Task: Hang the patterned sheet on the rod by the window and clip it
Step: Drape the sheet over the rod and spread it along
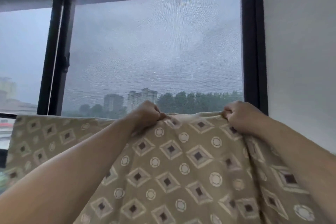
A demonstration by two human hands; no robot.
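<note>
Patterned sheet fills the lower frame below the window. The left hand and right hand each clench its top edge, likely to spread it flat along the hidden rod before clipping.

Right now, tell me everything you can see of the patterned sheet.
The beige woven-looking fabric sheet, printed with brown-centred diamonds and pale circles, is held up before the black-framed window. The left hand and right hand each grip its bunched top edge. Left of them the edge runs straight and flat; between them it wrinkles. What supports that left part is hidden.
</note>
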